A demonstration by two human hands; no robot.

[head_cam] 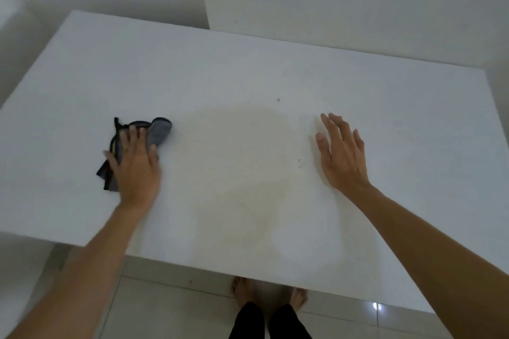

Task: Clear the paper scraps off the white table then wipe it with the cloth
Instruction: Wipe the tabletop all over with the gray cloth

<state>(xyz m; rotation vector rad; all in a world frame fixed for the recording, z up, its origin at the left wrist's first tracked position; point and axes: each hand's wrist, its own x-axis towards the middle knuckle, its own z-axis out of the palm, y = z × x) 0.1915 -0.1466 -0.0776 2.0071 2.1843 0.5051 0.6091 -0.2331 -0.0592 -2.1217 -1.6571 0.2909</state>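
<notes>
Bare feet (271, 294) and dark trouser legs (268, 322) stand on the tiled floor (165, 308) at the bottom of the head view, just under the near edge of the white table (275, 69).

On the table's left part lies the cloth (158, 131), grey with a dark border, bunched into a long shape. Its long axis runs on a slant, from a dark corner at the lower left, nearer the person, up to a rounded grey fold at the upper right, farther away. No writing or label can be read on it.

The left hand (136, 165) lies palm-down on the cloth's middle, fingers fairly straight and pressing it to the table rather than curling round it; the cloth shows beyond the fingertips and beside the little finger.

The right hand (341, 151) is on the right side, well apart from the cloth, its fingers spread and relaxed, holding nothing; whether it touches the table cannot be told.

Between the hands a faint yellowish stain (248, 168) spreads over the surface, with a few tiny dark specks (278, 100) near it.
</notes>
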